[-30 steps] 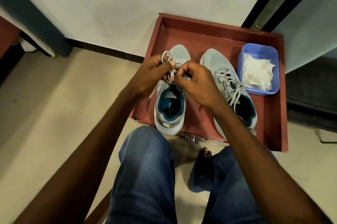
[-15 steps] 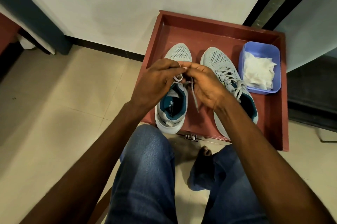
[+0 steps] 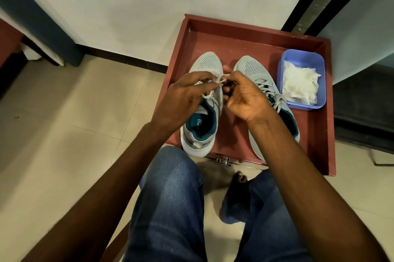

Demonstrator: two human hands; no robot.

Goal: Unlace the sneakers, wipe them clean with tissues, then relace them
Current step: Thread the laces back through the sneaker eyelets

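Observation:
Two grey sneakers with teal lining stand side by side in a red-brown tray (image 3: 253,33). Over the left sneaker (image 3: 200,131) my left hand (image 3: 183,99) and my right hand (image 3: 245,95) meet above its tongue. Both pinch its pale lace (image 3: 210,93), and a small loop shows under the left fingers. The hands hide the eyelets of that shoe. The right sneaker (image 3: 253,67) is laced, and my right forearm crosses its heel.
A purple plastic tub (image 3: 302,57) with crumpled white tissues (image 3: 298,84) sits in the tray's right corner. The tray lies on a tiled floor against a white wall. My jeans-clad knees and a bare foot (image 3: 236,185) are just below the tray.
Both hands stayed on the left sneaker's lace, shifting from near the toe to mid-shoe and back up a little. The dangling lace end seen half a second ago is gathered up.

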